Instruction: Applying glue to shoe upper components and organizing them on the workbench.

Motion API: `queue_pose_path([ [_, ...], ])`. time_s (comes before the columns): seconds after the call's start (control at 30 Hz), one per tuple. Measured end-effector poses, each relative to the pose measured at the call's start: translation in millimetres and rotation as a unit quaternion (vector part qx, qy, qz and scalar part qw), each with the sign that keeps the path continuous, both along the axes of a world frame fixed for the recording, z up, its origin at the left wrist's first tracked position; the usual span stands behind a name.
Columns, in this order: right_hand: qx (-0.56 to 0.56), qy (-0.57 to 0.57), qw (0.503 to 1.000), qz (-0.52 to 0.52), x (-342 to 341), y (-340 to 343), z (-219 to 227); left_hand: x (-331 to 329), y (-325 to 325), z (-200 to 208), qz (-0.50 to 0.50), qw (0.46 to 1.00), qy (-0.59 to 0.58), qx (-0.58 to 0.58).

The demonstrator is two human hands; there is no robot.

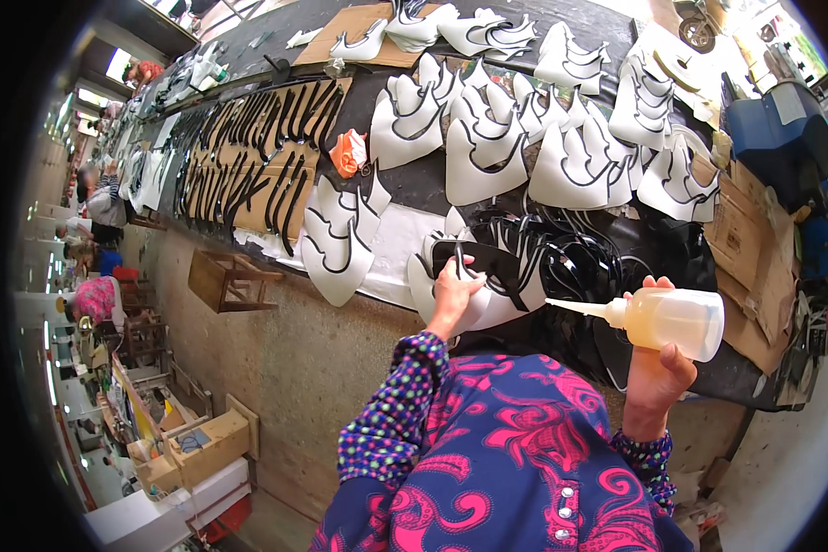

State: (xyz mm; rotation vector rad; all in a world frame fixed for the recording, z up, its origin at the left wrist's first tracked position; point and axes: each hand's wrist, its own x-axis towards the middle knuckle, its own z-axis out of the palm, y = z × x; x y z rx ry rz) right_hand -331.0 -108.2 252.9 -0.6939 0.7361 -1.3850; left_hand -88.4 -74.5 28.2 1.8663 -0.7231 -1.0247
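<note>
patterned garment point(501, 451), sideways bottle point(679, 322), leftward nozzle point(581, 307)

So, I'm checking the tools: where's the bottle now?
In the head view, the bottle is right of centre, in the right hand, its nozzle pointing left toward the white pieces.

Strips point(258, 138) on cardboard point(253, 221), left on table point(359, 101); curved pieces point(484, 175) right of strips; bottle point(676, 322) in right hand point(658, 373); stool point(219, 281) left, before table; cartons point(750, 239) at right end.
</note>
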Motion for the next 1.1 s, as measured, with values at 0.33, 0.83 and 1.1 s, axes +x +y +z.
queue_pose_path([
  [0.33,-0.122,-0.047,0.989,0.063,-9.1,6.0,7.3,-20.3,30.8,203.9,-0.129,0.948,0.289,-0.010],
  [0.83,-0.212,0.029,0.975,0.056,-13.0,13.2,13.8,-60.0,34.4,238.0,-0.152,0.910,0.386,-0.013],
  [1.1,-0.180,0.063,0.982,0.009,-16.9,13.8,10.4,-62.2,32.3,241.1,-0.150,0.904,0.399,-0.007],
])
